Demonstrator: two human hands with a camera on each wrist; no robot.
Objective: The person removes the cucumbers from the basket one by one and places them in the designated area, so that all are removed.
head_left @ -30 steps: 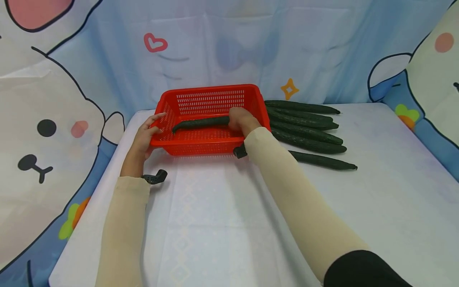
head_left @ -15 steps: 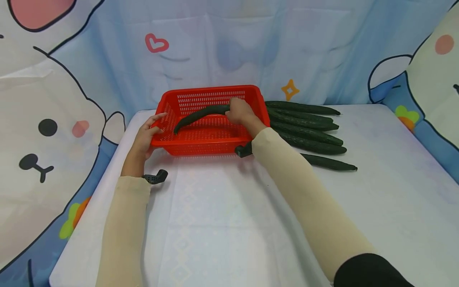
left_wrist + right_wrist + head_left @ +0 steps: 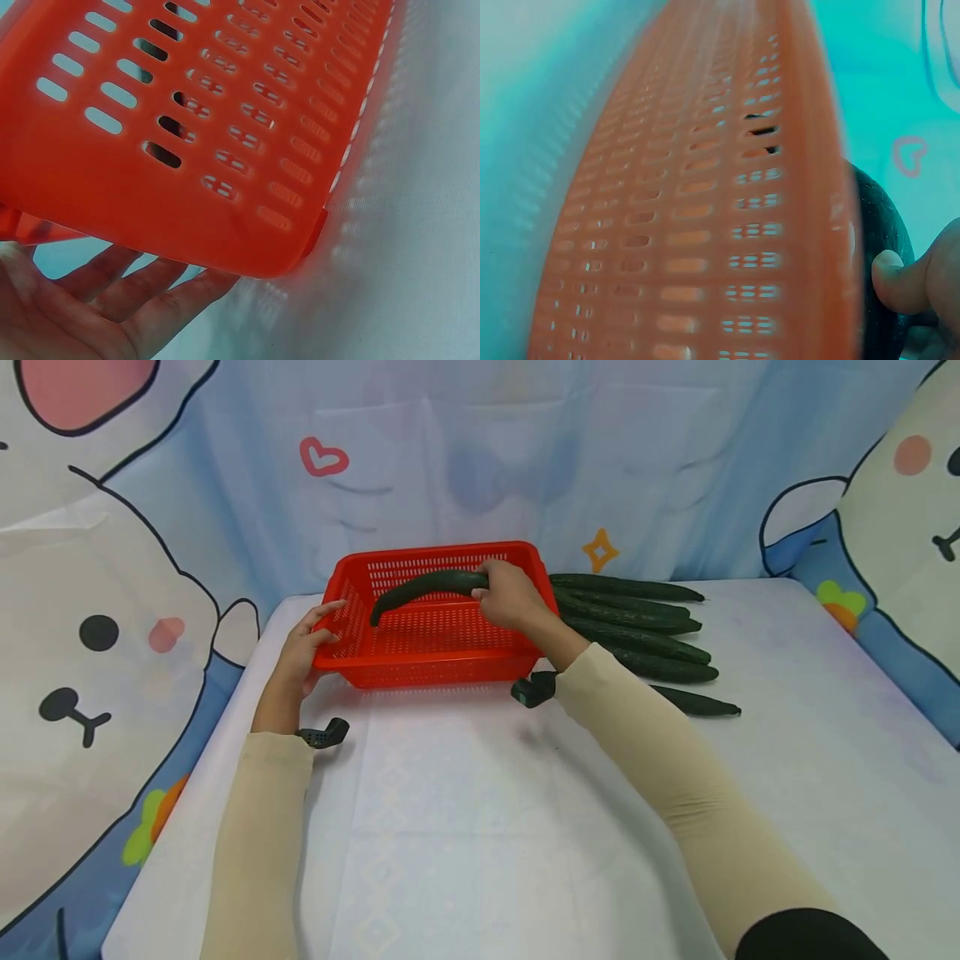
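Note:
A dark green cucumber (image 3: pixel 429 585) hangs inside the red plastic basket (image 3: pixel 431 675), its curved free end pointing left and down. My right hand (image 3: pixel 513 597) grips its right end above the basket floor. In the right wrist view the thumb (image 3: pixel 900 289) presses on the cucumber (image 3: pixel 881 225) behind the basket's side wall (image 3: pixel 652 240). My left hand (image 3: pixel 303 643) holds the basket's left end, with fingertips over the rim. Several fingers (image 3: pixel 180 300) lie along the outside of that end in the left wrist view.
Several cucumbers (image 3: pixel 645 639) lie side by side on the white-covered table (image 3: pixel 450 827), right of the basket. Another cucumber (image 3: pixel 697 702) lies nearer, partly behind my right sleeve. A cartoon-printed curtain (image 3: pixel 480 460) hangs behind the table.
My right hand has lifted the cucumber from the basket floor and moved slightly to the right with it. The left hand keeps its place on the basket's end.

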